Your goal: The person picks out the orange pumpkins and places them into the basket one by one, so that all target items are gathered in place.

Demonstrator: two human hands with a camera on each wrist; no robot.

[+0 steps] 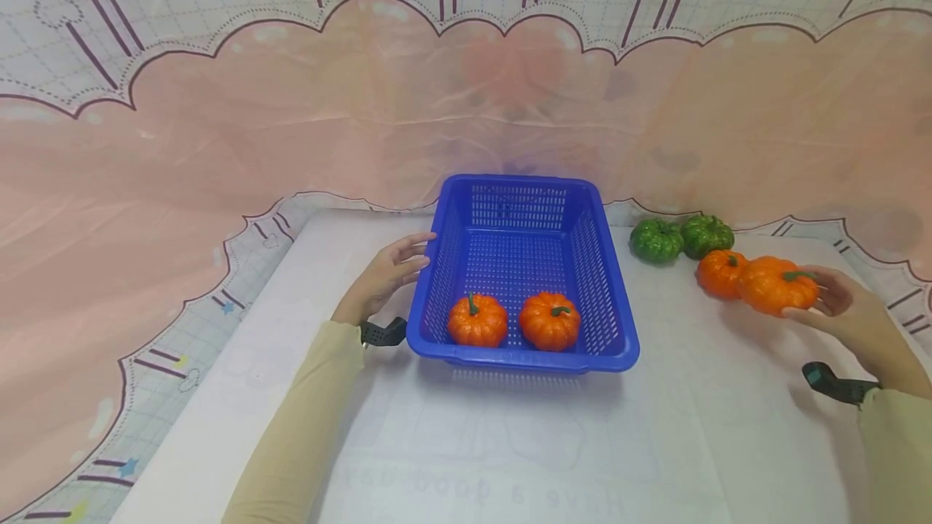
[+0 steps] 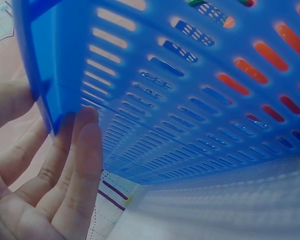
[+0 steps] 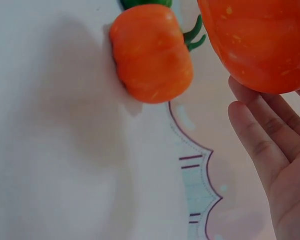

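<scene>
A blue plastic basket (image 1: 615, 306) with slotted walls holds two orange pumpkins, a left one (image 1: 476, 321) and a right one (image 1: 549, 322), side by side at its near end. My left hand (image 1: 393, 269) rests against the basket's left side, its fairly straight fingers (image 2: 84, 165) by the rim and outer wall. At the far right, my right hand (image 1: 837, 303) grips another orange pumpkin (image 1: 776, 285) with a green stem, thumb on the near side. The right wrist view shows this held pumpkin (image 3: 260, 45) above the fingers, cut off by the frame edge.
Just left of the held pumpkin, one more orange pumpkin (image 1: 719, 273) sits on the white table (image 1: 510, 443). Behind it are two green pumpkins, one left (image 1: 656, 241) and one right (image 1: 706, 235). A patterned pink cloth (image 1: 328, 128) hangs behind the table.
</scene>
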